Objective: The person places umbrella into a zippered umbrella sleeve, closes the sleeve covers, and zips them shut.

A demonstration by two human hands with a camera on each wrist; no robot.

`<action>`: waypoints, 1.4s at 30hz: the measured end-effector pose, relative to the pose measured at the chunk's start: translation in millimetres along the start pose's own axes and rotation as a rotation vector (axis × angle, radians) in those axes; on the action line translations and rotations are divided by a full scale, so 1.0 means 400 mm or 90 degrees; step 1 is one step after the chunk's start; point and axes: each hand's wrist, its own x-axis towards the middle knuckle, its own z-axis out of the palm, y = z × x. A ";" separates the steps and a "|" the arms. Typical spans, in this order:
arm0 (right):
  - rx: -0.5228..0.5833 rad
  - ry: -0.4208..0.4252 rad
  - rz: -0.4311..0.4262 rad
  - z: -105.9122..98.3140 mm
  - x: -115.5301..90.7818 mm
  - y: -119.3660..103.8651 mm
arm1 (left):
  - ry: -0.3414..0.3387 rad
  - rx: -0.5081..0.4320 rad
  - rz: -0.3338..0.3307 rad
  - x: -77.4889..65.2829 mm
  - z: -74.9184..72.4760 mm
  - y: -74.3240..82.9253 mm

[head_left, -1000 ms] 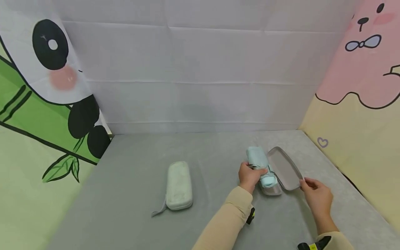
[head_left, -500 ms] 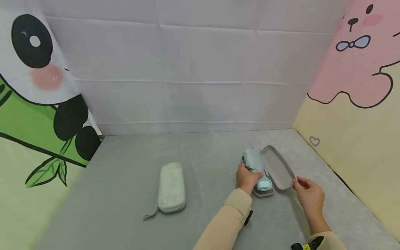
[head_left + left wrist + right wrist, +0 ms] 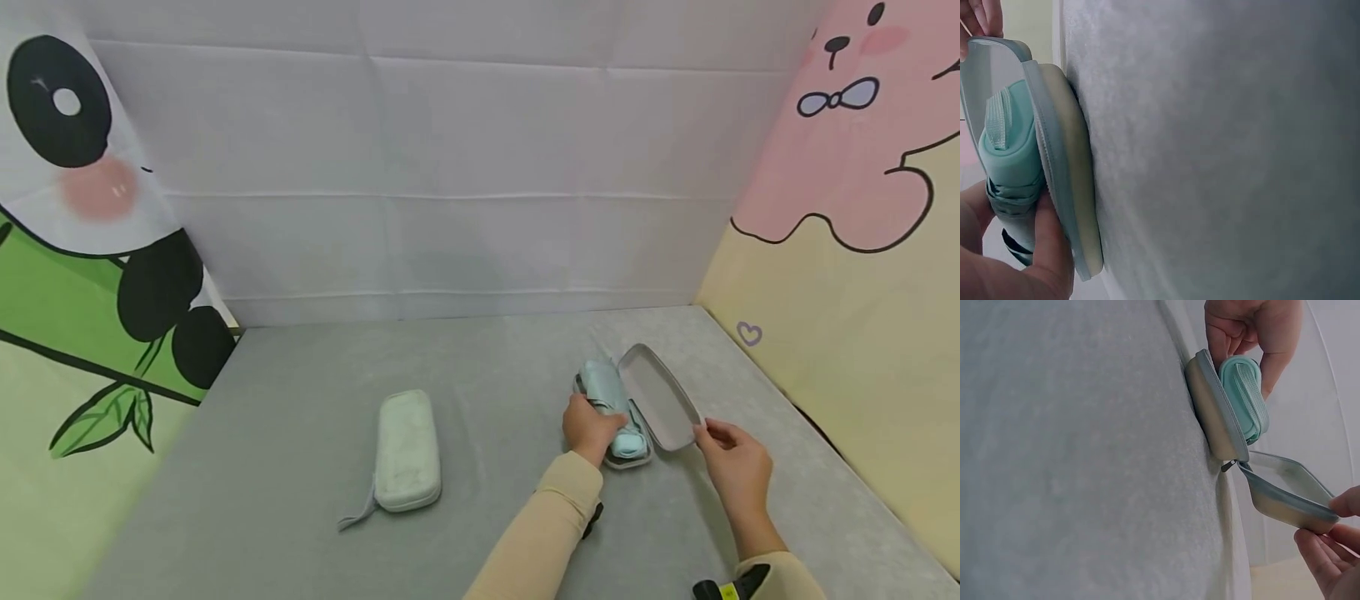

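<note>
A folded light-blue compact umbrella [image 3: 602, 383] lies lengthwise within the base [image 3: 632, 464] of an unzipped grey zip case. My left hand [image 3: 588, 431] grips the umbrella around its middle, thumb on one side and fingers on the other. In the left wrist view, the umbrella's end with its woven strap [image 3: 999, 119] stands proud of the zipper rim [image 3: 1047, 134]. The case lid [image 3: 654, 396] is folded out to the right. My right hand [image 3: 738, 477] pinches the lid's near edge between thumb and fingers. A dark zipper pull [image 3: 1229, 465] hangs by the hinge.
A second case [image 3: 408, 450], pale green and zipped closed, lies on the grey tabletop [image 3: 300, 483] to the left, its grey strap [image 3: 357, 518] trailing. A plain white backdrop [image 3: 465, 167] rises behind the table, with cartoon-printed sheets at both sides.
My left hand has lowered the umbrella from above the case down into its base. The right hand keeps its pinch on the lid. The head view has shifted slightly rightward.
</note>
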 end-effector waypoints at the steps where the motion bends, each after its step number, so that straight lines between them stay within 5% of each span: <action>1: 0.002 0.001 -0.001 0.001 0.000 0.001 | -0.001 0.003 0.004 0.000 0.000 0.000; 7: 0.003 0.002 -0.003 0.005 0.002 0.009 | -0.016 0.049 0.042 -0.003 -0.002 0.006; 15: 0.010 0.012 -0.014 0.002 0.010 0.012 | -0.067 0.132 0.031 0.008 -0.015 0.020; 27: 0.015 0.006 -0.030 -0.005 0.012 0.019 | -0.040 0.279 0.042 0.037 -0.027 0.008; 33: 0.019 0.002 -0.026 -0.005 0.012 0.025 | -0.009 0.192 0.070 0.047 -0.017 -0.010; 39: 0.029 0.000 -0.026 -0.002 0.015 0.022 | 0.034 0.030 0.019 0.059 -0.015 -0.009; 42: 0.030 0.005 -0.027 -0.003 0.016 0.023 | 0.021 0.007 0.011 0.062 -0.012 -0.009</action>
